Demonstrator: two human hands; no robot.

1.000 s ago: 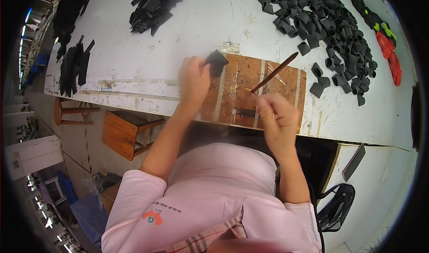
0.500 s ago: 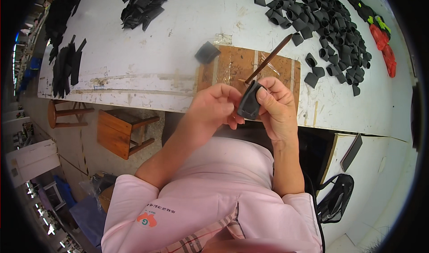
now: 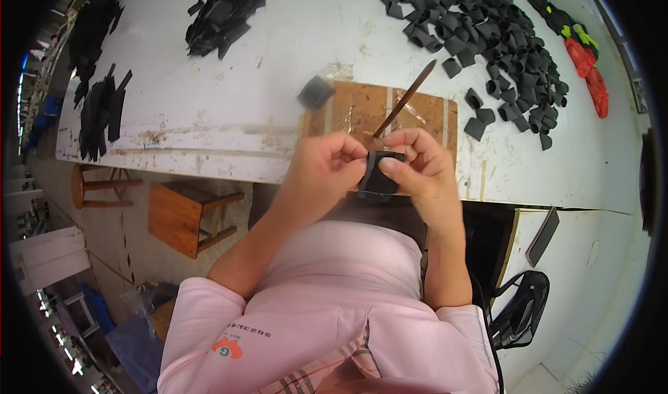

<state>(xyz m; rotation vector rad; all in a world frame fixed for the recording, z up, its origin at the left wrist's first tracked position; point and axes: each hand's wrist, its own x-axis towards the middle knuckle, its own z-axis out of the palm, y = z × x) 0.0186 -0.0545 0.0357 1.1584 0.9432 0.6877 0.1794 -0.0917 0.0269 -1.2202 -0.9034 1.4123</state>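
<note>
Close to the table's front edge, both hands hold a small black folded piece [image 3: 381, 180] upright. My right hand [image 3: 426, 175] is closed on it, the thumb laid across its front face. At its left edge my left hand [image 3: 327, 166] pinches with thumb and fingers. A slim brown stick [image 3: 407, 96] slants up and to the right behind the hands; what its lower end rests on is hidden. Beneath them lies a brown board [image 3: 355, 109] with strips of tape. Another black piece [image 3: 316, 92] lies at the board's upper left corner.
Many black loop-shaped pieces [image 3: 487, 39] are heaped at the far right. Black strips lie in a pile [image 3: 224, 15] at the back and a bundle [image 3: 103, 116] at the left. Red plastic [image 3: 588, 74] sits along the right edge. A wooden stool [image 3: 177, 216] stands left of me.
The black piece has been turned so its broad face shows. My left fingers have come onto its left edge, and my right thumb has shifted across its front.
</note>
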